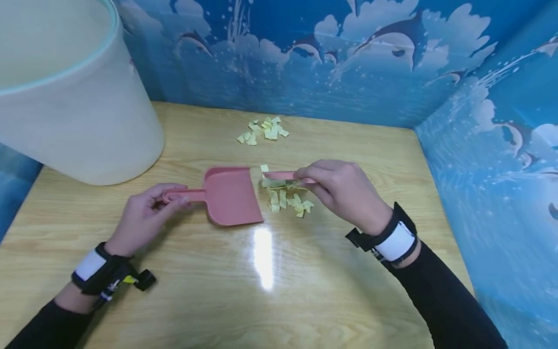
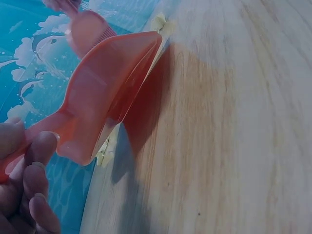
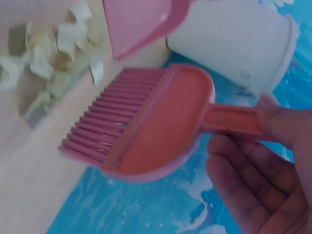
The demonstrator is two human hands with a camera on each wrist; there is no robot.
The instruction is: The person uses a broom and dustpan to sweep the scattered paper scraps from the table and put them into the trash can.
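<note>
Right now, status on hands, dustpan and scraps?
Left hand grips pink plastic dustpan handle. Right hand grips small pink brush beside yellow paper scraps at pan's lip. Second scrap pile behind, nothing blocking.

I am looking at a small staged work booth, not a lived-in room. A glossy wooden tabletop (image 1: 305,300) fills the lower frame, boxed in along the top and right by blue panels printed with dolphins and clouds (image 1: 392,53). A large white plastic bin (image 1: 74,106) stands at upper left. Black-and-white wrist straps (image 1: 394,237) carrying cameras mark it as a recording setup.
</note>
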